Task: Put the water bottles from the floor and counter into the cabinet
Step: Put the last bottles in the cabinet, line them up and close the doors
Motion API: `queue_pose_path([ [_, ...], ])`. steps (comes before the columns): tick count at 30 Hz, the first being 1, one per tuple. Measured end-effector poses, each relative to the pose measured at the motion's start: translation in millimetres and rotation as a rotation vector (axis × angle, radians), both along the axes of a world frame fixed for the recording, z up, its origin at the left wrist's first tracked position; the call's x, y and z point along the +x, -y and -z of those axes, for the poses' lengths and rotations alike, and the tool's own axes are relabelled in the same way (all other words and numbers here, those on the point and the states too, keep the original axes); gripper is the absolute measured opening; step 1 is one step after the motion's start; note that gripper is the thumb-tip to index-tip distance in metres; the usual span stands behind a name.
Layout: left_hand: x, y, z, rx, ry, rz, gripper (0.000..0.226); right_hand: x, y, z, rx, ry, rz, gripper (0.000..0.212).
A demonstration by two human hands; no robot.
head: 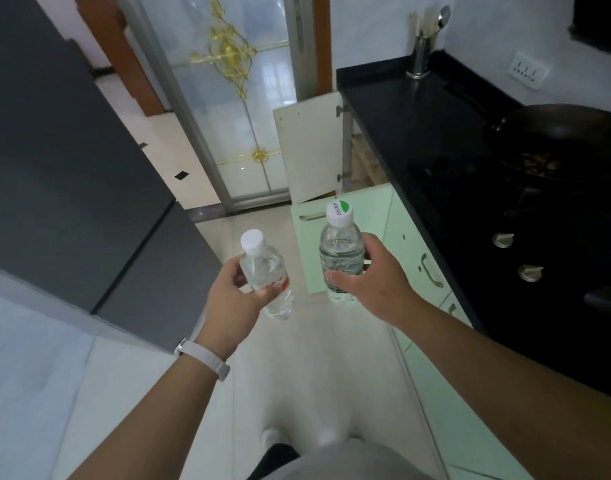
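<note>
My left hand (233,294) grips a clear water bottle with a plain white cap and a red label (267,273), tilted a little to the left. My right hand (370,277) grips a second clear bottle with a white and green cap (340,251), held upright. Both bottles hang above the pale floor in front of me. Farther ahead, under the black counter (401,116), a white cabinet door (309,152) stands open; its inside is mostly hidden behind the door.
A dark grey fridge (72,161) fills the left side. On the counter to the right sit a black wok (557,140), a hob with knobs (503,240) and a steel utensil holder (420,53). Pale green cabinet fronts (377,220) run below. A glass sliding door (234,98) closes the aisle.
</note>
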State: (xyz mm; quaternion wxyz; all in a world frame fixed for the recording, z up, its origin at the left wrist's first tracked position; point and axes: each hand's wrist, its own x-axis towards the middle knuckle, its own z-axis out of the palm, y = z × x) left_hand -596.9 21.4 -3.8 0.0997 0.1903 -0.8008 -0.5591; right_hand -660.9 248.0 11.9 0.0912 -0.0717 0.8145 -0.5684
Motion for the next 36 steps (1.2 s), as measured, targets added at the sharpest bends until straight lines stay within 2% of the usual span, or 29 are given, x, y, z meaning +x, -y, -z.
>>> queue_pose_path([
  [9,-38.6,73.3,17.7,0.033,0.015,-0.031,0.055,-49.1,70.9,7.0,0.043,0.026,-0.039,0.042],
  [21,-133.4,248.5,7.8,0.032,-0.038,-0.016,0.056,-132.5,240.8,-10.9,0.117,0.017,0.009,0.048],
  [25,-161.4,290.7,2.7,0.042,-0.064,0.013,0.056,-150.5,286.8,-17.9,0.105,-0.019,0.019,0.044],
  [36,-225.7,347.7,27.6,0.107,-0.062,0.029,0.051,-216.9,339.6,-1.9,0.125,0.024,0.059,0.044],
])
